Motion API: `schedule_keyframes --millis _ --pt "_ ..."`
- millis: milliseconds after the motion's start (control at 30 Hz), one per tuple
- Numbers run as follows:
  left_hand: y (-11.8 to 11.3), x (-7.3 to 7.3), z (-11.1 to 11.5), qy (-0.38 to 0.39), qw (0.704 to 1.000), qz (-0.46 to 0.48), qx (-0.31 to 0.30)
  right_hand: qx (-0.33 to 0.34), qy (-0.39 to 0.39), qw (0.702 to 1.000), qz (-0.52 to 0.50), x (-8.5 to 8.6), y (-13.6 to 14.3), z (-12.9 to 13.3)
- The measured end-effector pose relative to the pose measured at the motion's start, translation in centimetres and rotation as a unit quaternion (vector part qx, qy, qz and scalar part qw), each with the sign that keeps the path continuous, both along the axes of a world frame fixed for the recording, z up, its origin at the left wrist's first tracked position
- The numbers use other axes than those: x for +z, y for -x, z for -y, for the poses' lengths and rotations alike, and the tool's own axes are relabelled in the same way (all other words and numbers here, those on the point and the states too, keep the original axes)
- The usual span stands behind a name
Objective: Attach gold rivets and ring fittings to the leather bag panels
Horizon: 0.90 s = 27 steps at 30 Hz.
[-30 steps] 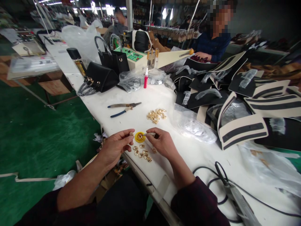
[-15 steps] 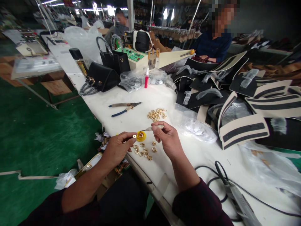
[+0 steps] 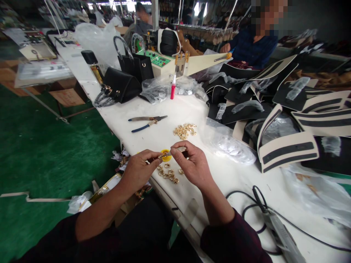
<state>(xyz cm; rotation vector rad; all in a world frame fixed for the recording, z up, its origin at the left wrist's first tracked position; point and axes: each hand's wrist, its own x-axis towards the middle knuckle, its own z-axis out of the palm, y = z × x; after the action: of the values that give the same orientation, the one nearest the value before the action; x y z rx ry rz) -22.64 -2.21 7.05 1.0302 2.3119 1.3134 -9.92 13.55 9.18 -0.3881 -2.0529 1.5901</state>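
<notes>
Between its thumb and fingers, my left hand (image 3: 139,168) pinches a small gold metal piece (image 3: 160,157). My right hand (image 3: 192,162) grips a thin screwdriver-like tool (image 3: 179,149), its tip at the gold piece. Just behind the fingertips is a small round yellow container (image 3: 166,155), partly hidden, with gold bits in it. Several gold rings (image 3: 169,174) lie on the white tabletop nearer me. Farther back sits a larger pile of gold hardware (image 3: 184,130). Pliers (image 3: 148,122) with blue and grey handles lie opened to the left of that pile.
Black handbags (image 3: 120,86), a red bottle (image 3: 173,89) and a green-panelled machine (image 3: 159,62) stand behind. Black and beige bag panels (image 3: 287,149) fill the right. A power strip (image 3: 282,233) with a cable lies front right. A person (image 3: 255,45) is beyond the table.
My right hand has moved left, bringing the tool's tip to the gold piece in my left hand. The person across the table has raised a hand. The view has shifted slightly.
</notes>
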Motion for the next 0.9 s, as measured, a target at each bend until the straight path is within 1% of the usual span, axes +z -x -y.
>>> schedule_keyframes --millis 233,400,633,733,800,900 --pt "-0.3 0.3 -0.1 0.006 1.0 -0.016 -0.004 -0.003 -0.022 1.0 0.007 0.0 0.1 0.1" --pt "-0.3 0.4 -0.1 0.008 1.0 -0.02 -0.003 -0.003 -0.058 0.998 0.008 -0.3 0.0 0.1" --pt "-0.2 0.2 -0.1 0.036 0.998 -0.012 0.044 0.0 -0.112 0.994 0.008 -0.1 -0.1 0.0" --pt "-0.5 0.6 -0.2 0.027 0.998 -0.031 0.039 -0.006 -0.092 0.996 0.017 -0.1 -0.1 0.0" --pt "-0.7 0.9 -0.3 0.019 0.999 -0.029 0.031 -0.013 -0.05 0.998 0.026 -0.2 0.0 -0.1" --pt "-1.0 1.2 -0.4 0.012 0.999 0.0 0.033 -0.028 0.008 0.999 0.034 -0.3 0.0 -0.3"
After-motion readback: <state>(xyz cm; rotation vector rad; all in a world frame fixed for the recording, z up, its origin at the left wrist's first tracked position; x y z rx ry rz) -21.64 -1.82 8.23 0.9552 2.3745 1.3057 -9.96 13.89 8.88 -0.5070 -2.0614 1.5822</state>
